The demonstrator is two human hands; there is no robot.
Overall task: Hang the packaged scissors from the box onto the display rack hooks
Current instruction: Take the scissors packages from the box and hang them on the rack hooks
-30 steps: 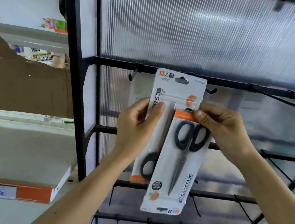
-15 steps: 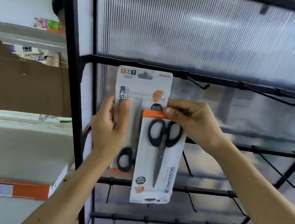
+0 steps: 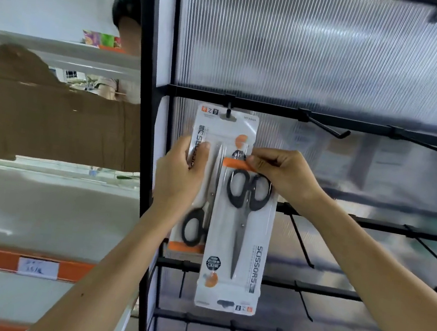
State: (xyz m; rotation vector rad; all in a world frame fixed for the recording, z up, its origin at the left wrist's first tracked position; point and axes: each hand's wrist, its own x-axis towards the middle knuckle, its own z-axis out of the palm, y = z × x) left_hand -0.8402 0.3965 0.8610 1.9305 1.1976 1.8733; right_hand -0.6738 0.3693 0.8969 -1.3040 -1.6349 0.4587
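Observation:
Two white-carded scissors packs are in my hands in front of the black display rack (image 3: 248,105). The rear scissors pack (image 3: 232,128) has its hang slot over the leftmost hook (image 3: 228,113) of the top bar, and my left hand (image 3: 181,173) grips its left edge. The front scissors pack (image 3: 237,249) hangs upside down, black handles up, overlapping the rear one. My right hand (image 3: 281,174) pinches its orange top edge.
An empty hook (image 3: 327,128) juts out to the right on the same bar, with more hooks on the lower bars. White shelving (image 3: 43,213) with orange price strips stands left. Another person's head (image 3: 126,16) shows behind the rack frame.
Both packs moved left along the top bar, from the second hook to the leftmost one, and the rear pack's slot now sits on that hook. The camera view shifted with them.

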